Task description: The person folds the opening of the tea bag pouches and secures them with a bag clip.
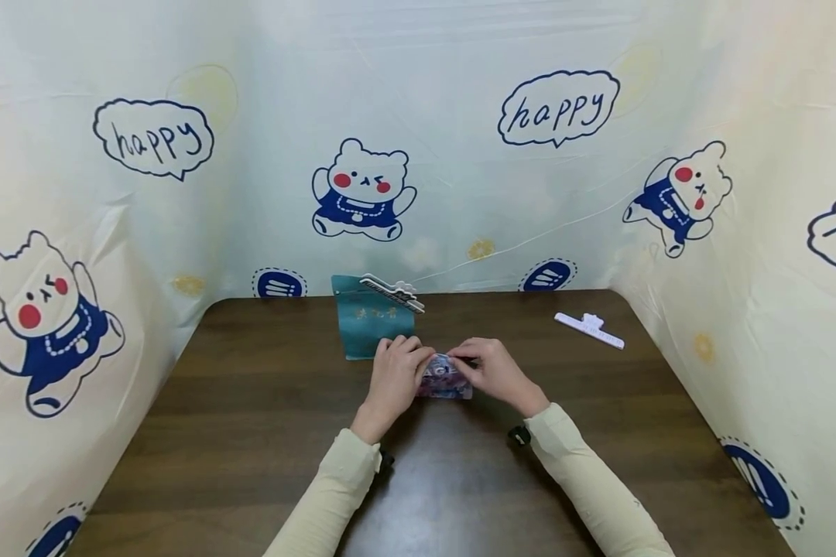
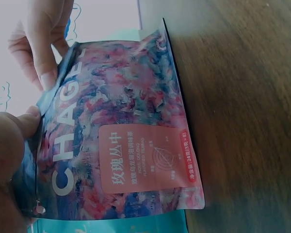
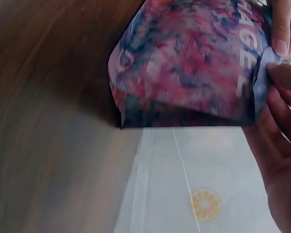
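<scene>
A pink and blue tea pouch with a painted floral print stands upright on the table between the hands. White letters and a pink label show on its front in the left wrist view. My left hand pinches one side of the pouch's top edge, thumb on the near face. At the other side of that edge my right hand pinches it between thumb and fingers. The top edge looks folded over in both wrist views. Parts of the fingers behind the pouch are hidden.
Behind the left hand stands a teal pouch with a black-and-white sealing clip across its top. A white sealing clip lies at the right on the brown wooden table. Printed cloth hangs around the table.
</scene>
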A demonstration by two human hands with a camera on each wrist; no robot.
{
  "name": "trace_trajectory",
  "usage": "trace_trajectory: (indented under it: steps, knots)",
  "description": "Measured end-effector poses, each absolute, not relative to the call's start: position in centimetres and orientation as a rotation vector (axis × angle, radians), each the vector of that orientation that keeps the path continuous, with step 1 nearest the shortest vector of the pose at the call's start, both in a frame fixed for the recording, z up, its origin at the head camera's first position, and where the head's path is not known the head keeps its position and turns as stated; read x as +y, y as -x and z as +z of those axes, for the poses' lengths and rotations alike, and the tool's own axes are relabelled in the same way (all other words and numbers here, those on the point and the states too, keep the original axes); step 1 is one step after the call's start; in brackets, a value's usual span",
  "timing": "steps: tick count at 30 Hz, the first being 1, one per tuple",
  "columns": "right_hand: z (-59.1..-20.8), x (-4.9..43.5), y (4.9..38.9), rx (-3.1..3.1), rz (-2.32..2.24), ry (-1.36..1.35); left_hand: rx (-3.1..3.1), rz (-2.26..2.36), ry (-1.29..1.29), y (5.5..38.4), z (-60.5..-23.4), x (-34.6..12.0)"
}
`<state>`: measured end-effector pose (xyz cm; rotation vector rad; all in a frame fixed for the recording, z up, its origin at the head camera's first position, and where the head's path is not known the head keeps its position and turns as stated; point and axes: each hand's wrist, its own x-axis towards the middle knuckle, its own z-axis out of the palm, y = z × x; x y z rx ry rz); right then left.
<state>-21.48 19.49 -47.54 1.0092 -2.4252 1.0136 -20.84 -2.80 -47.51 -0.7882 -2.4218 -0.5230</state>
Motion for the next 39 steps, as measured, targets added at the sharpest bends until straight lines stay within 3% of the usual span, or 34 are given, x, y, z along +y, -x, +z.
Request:
trace_trajectory:
  steps: [39]
  knots:
    - [-47.8, 21.5, 21.4, -2.56, 1.034, -1.038, -2.435, -0.545, 0.769, 20.6, -47.4, -2.7]
